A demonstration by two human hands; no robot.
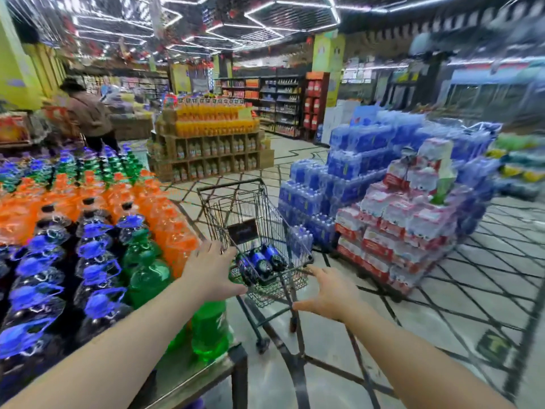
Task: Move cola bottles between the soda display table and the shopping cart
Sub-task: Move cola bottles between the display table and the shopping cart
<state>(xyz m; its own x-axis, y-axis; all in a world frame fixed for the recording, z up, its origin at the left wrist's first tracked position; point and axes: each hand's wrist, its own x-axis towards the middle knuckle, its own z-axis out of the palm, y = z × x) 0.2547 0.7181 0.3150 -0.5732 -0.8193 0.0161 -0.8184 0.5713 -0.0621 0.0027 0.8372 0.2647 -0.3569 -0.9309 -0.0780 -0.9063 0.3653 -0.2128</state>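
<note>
A dark wire shopping cart (233, 196) stands on the floor just right of the soda display table (188, 376). Three dark cola bottles (261, 262) with blue labels lie on their sides in the cart's near end. More cola bottles (41, 293) with blue handles stand in rows on the table's left part. My left hand (211, 271) is stretched out over the table's corner, fingers spread, at the cart's near left edge and holding nothing. My right hand (327, 293) hovers open by the cart's near right corner, also empty.
Orange soda bottles (165, 219) and green soda bottles (150, 276) crowd the table beside the cart. Stacked packs of bottled water (354, 172) and red-labelled packs (407, 225) stand right of the cart. A juice display (209, 143) stands ahead. A person (88, 116) stands far left.
</note>
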